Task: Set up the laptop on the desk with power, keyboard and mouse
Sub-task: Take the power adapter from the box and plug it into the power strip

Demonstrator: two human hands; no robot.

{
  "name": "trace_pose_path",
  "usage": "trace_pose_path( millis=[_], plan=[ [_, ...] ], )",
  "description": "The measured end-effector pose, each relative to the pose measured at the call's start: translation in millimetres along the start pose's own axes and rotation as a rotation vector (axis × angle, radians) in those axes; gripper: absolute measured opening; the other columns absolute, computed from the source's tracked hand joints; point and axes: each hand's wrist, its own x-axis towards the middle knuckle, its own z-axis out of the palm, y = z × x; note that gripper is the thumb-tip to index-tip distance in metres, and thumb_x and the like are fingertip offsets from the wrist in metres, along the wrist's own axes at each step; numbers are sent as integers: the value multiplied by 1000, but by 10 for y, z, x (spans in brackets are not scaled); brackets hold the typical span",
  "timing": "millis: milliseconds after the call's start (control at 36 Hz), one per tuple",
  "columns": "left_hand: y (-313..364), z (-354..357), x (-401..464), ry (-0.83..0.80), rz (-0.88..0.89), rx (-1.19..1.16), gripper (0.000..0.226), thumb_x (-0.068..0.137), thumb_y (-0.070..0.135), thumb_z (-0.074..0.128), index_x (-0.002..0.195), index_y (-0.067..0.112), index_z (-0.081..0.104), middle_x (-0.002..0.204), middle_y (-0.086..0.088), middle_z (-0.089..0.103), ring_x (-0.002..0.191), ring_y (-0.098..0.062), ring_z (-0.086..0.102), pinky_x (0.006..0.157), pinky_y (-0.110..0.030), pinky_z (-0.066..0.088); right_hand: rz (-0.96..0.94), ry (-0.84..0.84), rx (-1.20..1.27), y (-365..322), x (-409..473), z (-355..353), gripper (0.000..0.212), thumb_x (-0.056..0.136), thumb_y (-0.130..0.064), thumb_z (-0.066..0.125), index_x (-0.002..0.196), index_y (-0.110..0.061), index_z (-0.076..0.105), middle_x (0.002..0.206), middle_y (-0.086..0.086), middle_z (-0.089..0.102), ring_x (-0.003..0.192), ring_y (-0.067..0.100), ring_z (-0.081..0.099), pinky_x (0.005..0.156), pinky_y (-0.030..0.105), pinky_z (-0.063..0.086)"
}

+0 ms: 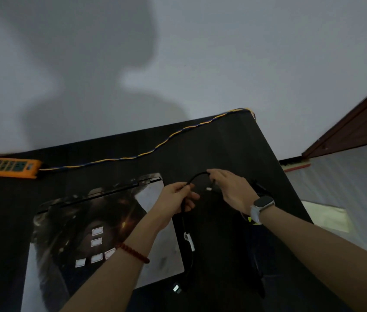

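Observation:
A closed laptop (101, 226) with a dark printed skin and white stickers lies on the black desk (234, 143). To its right, my left hand (175, 195) pinches a thin black cable (197, 176) that arcs over to my right hand (230, 188), which grips its other part above the desk. The cable drops from my left hand past a white tag (189, 240) towards a small plug (176, 288) near the desk's front edge. An orange power strip (6, 166) sits at the back left. I see no keyboard or mouse.
A yellow and blue twisted cord (155, 145) runs from the power strip along the back edge to the far right corner. Dark shapes lie under my right wrist, too dim to name. A grey wall stands behind; a brown door frame (358, 122) and pale floor are at right.

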Motion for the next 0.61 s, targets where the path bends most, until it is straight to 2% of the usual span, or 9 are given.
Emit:
trace_pose_path(
  millis=[56, 167, 278, 333, 389, 444, 500, 556, 611],
  plan=[
    [15, 47, -8, 3, -57, -51, 20, 97, 12, 40, 104, 11, 58, 76, -5, 63, 56, -9, 59, 50, -19, 48, 64, 34, 54, 40, 18, -75, 47, 85, 4, 41, 128, -14, 47, 137, 9, 50, 121, 31, 49, 95, 45, 45],
    [138, 309, 65, -23, -219, -346, 23, 97, 6, 33, 102, 7, 56, 73, -8, 51, 69, -18, 55, 62, -30, 49, 38, 33, -13, 148, 187, -246, 39, 83, 4, 43, 119, -10, 50, 115, 17, 61, 89, 42, 60, 74, 45, 48],
    [312, 590, 254, -47, -263, -680, 27, 98, 3, 29, 86, 5, 54, 70, -8, 49, 73, -21, 54, 83, -44, 45, 66, 74, -55, 270, 447, -432, 25, 85, -3, 49, 109, -5, 51, 94, 23, 65, 81, 44, 61, 66, 43, 44],
    [348, 649, 337, -47, -260, -737, 29, 98, 3, 30, 82, 4, 54, 69, -8, 48, 73, -20, 53, 91, -47, 41, 107, 74, -34, 334, 576, -487, 29, 84, -1, 47, 112, -3, 52, 101, 22, 66, 90, 42, 62, 75, 42, 48],
    [369, 660, 394, -31, -257, -718, 30, 98, 3, 30, 82, 5, 55, 69, -7, 47, 73, -20, 53, 93, -47, 39, 133, 57, -5, 399, 684, -535, 33, 85, 3, 44, 116, 0, 55, 121, 17, 59, 108, 36, 58, 91, 41, 46],
    [401, 628, 452, -16, -240, -624, 29, 98, 5, 31, 84, 7, 57, 70, -6, 49, 73, -19, 54, 87, -46, 42, 149, 48, 42, 436, 812, -567, 36, 86, 5, 42, 118, -1, 57, 126, 17, 55, 113, 35, 53, 95, 42, 44],
    [437, 571, 523, 25, -208, -484, 25, 97, 8, 36, 90, 12, 59, 72, -4, 53, 74, -15, 55, 80, -40, 46, 172, 113, 161, 405, 912, -566, 31, 87, 6, 40, 111, -3, 57, 114, 19, 62, 107, 37, 58, 92, 46, 46],
    [476, 488, 602, 102, -170, -318, 22, 95, 11, 41, 95, 18, 62, 76, 1, 59, 73, -11, 55, 73, -29, 44, 204, 237, 349, 335, 1025, -537, 22, 87, 7, 38, 95, -6, 54, 94, 19, 67, 97, 38, 64, 87, 50, 50],
    [511, 395, 668, 164, -127, -207, 20, 94, 13, 44, 98, 19, 63, 77, 3, 62, 67, -7, 53, 64, -22, 39, 214, 301, 433, 260, 1191, -503, 21, 88, 6, 37, 90, -10, 52, 84, 16, 66, 90, 37, 66, 84, 44, 51]
  ],
)
